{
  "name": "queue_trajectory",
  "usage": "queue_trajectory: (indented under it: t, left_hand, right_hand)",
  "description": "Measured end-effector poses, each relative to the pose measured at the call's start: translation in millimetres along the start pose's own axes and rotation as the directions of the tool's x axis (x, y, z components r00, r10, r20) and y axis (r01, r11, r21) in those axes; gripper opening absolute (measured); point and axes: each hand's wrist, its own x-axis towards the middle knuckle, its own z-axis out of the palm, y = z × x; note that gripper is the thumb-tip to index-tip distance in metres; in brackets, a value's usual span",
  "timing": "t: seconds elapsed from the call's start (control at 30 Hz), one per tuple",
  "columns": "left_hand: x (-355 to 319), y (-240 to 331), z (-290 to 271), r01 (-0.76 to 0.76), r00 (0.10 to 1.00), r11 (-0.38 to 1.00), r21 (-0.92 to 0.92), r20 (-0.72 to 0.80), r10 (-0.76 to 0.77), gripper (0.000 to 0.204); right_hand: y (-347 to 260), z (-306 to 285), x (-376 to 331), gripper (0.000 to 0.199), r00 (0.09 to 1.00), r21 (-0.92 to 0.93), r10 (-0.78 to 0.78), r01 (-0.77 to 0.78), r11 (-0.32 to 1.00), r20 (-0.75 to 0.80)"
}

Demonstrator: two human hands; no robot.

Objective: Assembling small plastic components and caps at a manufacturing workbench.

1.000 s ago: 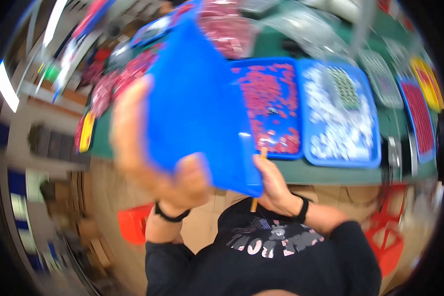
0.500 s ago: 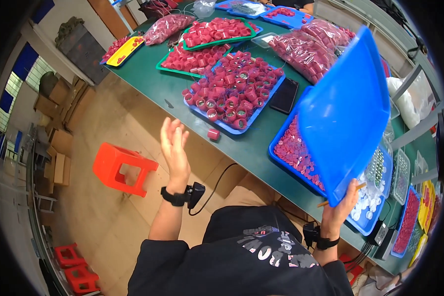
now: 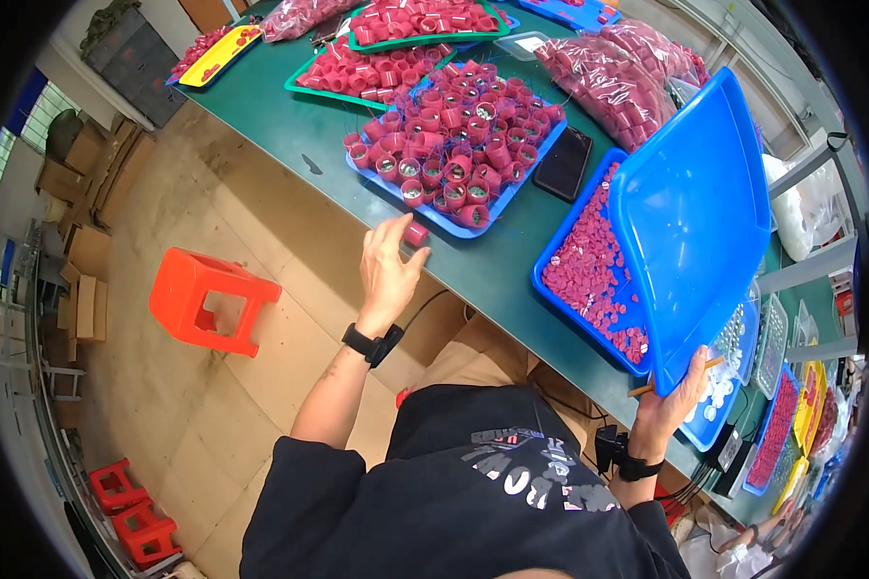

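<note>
The left hand [image 3: 388, 275] is curving round a red cup [image 3: 415, 234] with fingers and thumb apart; whether they are gripping it, one cannot tell. The cup is showing at the near edge of the table [image 3: 261, 125], just beside the cup tray [image 3: 505, 198]. The right hand [image 3: 673, 405] is clamping the low corner of a blue tray [image 3: 710, 212], with a stick [image 3: 714, 364] beneath the grip. The blue tray is leaning steeply over the bits tray [image 3: 589, 334]. A phone [image 3: 563, 164] is lying between the cup tray and the bits tray

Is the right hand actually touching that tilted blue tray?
Touching: the head view shows the right hand gripping the lower corner of the tilted blue tray.
</note>
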Motion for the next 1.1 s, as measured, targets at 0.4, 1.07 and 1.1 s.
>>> queue_trajectory:
  t: [0.4,1.07,1.1]
  left_hand:
    - [51,55,-31,-0.284,0.882,0.950,-0.128,-0.422,0.207,0.040]
    - [143,76,3,-0.427,0.880,0.898,0.108,-0.177,0.440,0.035]
    - [131,81,-5,-0.404,0.883,0.914,0.036,-0.243,0.400,0.036]
  right_hand:
    - [9,-8,15,0.022,0.997,-0.003,0.059,-0.059,0.998,0.039]
    - [4,7,20,0.020,0.996,0.012,0.051,-0.050,0.999,-0.069]
    - [3,8,20,0.020,0.997,0.012,0.050,-0.049,0.999,-0.067]
